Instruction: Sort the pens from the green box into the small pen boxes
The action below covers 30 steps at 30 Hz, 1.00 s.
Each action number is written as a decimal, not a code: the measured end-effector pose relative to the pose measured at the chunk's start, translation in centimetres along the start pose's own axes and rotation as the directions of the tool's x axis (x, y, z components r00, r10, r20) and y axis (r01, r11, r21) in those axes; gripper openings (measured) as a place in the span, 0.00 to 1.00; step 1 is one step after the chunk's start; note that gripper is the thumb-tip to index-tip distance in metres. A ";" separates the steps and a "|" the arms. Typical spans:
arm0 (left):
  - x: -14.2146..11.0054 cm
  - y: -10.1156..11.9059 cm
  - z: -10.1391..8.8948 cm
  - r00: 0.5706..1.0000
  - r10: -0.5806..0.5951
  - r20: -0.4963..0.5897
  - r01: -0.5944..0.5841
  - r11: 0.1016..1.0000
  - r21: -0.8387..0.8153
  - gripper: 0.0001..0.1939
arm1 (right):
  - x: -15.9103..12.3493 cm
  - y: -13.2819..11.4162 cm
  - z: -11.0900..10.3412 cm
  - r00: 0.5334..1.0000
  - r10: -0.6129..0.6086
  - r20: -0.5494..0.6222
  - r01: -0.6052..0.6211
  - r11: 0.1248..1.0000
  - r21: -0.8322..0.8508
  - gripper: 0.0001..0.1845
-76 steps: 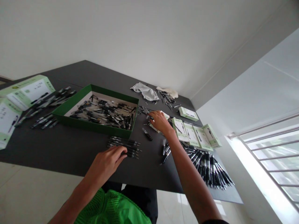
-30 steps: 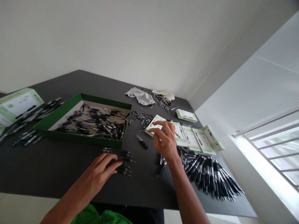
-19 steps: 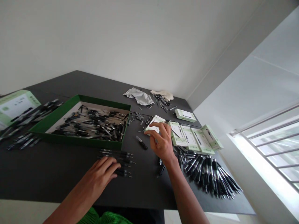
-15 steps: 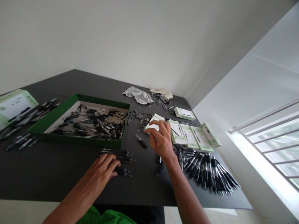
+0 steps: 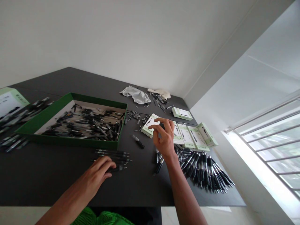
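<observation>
Two bare hands at a dark grey counter [image 5: 47, 178], seen from above and behind them. Left hand [image 5: 96, 175] low and lying nearly flat, its fingers [image 5: 105, 165] together and draped over the near end of a small row of black-and-clear pens [image 5: 112, 156], touching them; no telling whether clamped on any pen. Right hand [image 5: 165, 139] raised, its fingers [image 5: 161, 121] curled and apart, the fingertips just over a small white-and-pale-green pen box [image 5: 146, 128], right at its edge; contact with it impossible to tell. Just left of those fingers and lower, a short black pen piece [image 5: 138, 142] lying alone. Just below the right wrist, a few loose pens [image 5: 158, 164]. Right of the fingers, a line of similar boxes [image 5: 187, 134] lying side by side, and below those a big fanned heap of black pens [image 5: 203, 173]. Beyond the fingers, scattered pen parts [image 5: 136, 115], one more box [image 5: 181, 113], a grey cloth [image 5: 134, 95] and a cream cloth [image 5: 159, 92]. Left of the fingers, a green-walled tray [image 5: 70, 142] full of jumbled pens [image 5: 82, 125], with further pens [image 5: 16, 120] and a larger box [image 5: 9, 103] past it. Far right of the fingers, a bright barred window [image 5: 264, 150]
</observation>
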State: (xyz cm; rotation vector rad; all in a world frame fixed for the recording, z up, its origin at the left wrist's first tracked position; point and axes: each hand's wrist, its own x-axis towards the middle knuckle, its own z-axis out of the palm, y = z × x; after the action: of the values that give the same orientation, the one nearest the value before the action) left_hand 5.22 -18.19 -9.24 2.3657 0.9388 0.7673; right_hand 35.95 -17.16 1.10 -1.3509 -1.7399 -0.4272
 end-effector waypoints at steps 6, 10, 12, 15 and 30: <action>1.0 2.7 -0.1 0.999 0.041 -0.032 -0.043 0.996 -0.076 0.17 | 0.1 0.1 0.0 0.999 0.012 -0.030 -0.011 1.000 0.018 0.18; 2.8 5.3 0.0 0.973 0.023 -0.232 -0.066 0.981 -0.181 0.16 | 0.0 0.6 0.4 0.999 0.042 -0.027 -0.040 0.998 0.043 0.18; 3.3 6.1 0.4 0.935 -0.065 -0.349 -0.025 0.969 -0.245 0.12 | -0.2 1.0 0.7 0.998 0.056 -0.010 -0.056 0.997 0.046 0.17; 3.5 6.4 1.0 0.903 -0.142 -0.406 -0.019 0.930 -0.366 0.10 | -0.4 1.7 1.1 0.999 0.055 0.001 -0.054 0.997 0.050 0.18; 2.9 6.6 1.1 0.927 -0.064 -0.370 -0.135 0.862 -0.488 0.09 | -0.5 1.9 2.0 0.997 0.059 0.049 -0.061 0.997 0.044 0.17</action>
State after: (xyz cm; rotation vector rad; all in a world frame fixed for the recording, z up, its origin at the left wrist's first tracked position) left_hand 10.73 -20.61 -5.12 1.8057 0.7151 1.3358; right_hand 36.83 -15.40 -0.81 -1.3873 -1.7323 -0.3225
